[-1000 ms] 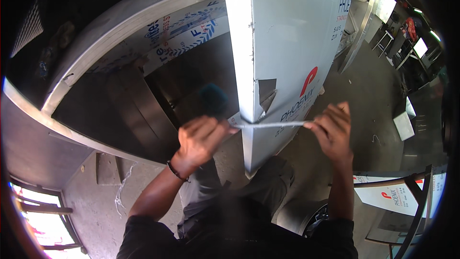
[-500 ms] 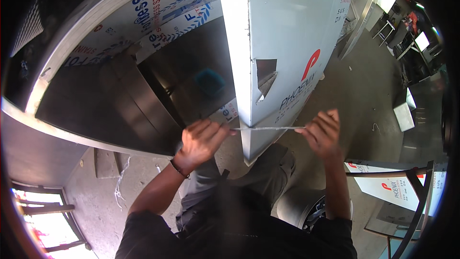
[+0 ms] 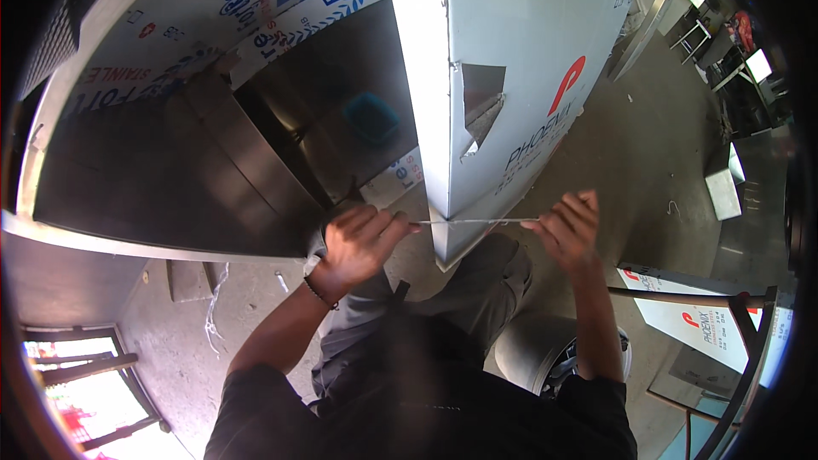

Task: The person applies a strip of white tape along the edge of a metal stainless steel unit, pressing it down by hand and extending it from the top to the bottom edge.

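Note:
A thin whitish strand (image 3: pixel 494 221), like string or twisted film, is stretched taut between my hands. It crosses the near lower corner of a large steel panel (image 3: pixel 528 34) covered in pale protective film. My left hand (image 3: pixel 362 243) is closed on one end, left of the corner. My right hand (image 3: pixel 567 230) pinches the other end, out to the right. A torn patch (image 3: pixel 483 89) in the film, with a hanging flap, bares dark metal above the strand.
Left of the panel lies a curved-looking steel frame (image 3: pixel 170 247) around a dark recess. A round metal container (image 3: pixel 528 353) stands by my right leg. Loose strands (image 3: pixel 213 315) lie on the floor at left. A film-covered sheet (image 3: pixel 690 315) and dark bars (image 3: pixel 682 296) are at lower right.
The panel and frame sit slightly higher in view. Both hands keep nearly the same place, the right a little further left, with the strand still taut between them.

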Available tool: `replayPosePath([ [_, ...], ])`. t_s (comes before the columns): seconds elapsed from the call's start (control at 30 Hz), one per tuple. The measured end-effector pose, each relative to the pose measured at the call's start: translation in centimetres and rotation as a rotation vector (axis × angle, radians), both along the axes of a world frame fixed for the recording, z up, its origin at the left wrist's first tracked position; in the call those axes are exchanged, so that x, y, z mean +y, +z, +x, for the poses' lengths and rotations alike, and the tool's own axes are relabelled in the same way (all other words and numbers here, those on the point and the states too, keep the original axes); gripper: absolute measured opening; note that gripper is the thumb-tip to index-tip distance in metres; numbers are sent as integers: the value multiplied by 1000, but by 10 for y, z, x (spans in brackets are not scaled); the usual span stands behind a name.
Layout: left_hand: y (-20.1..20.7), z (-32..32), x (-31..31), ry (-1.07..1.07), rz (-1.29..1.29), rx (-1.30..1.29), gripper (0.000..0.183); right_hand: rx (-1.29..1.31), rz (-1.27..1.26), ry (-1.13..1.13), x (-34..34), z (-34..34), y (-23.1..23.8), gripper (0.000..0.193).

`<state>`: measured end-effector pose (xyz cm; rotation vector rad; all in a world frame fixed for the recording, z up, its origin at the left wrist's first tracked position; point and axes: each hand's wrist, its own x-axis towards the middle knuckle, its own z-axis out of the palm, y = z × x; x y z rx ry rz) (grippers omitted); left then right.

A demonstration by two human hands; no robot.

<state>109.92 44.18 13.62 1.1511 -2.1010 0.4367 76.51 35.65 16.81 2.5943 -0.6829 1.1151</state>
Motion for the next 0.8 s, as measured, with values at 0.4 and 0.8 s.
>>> replayPosePath([
  [0.4, 10, -2, -5, 23, -66, -38, 27, 2, -64, -57, 0, -3, -5, 31],
  [0.8, -47, -16, 10, -34, 204, -69, 19, 99, 61, -60, 6, -21, -89, 37],
])
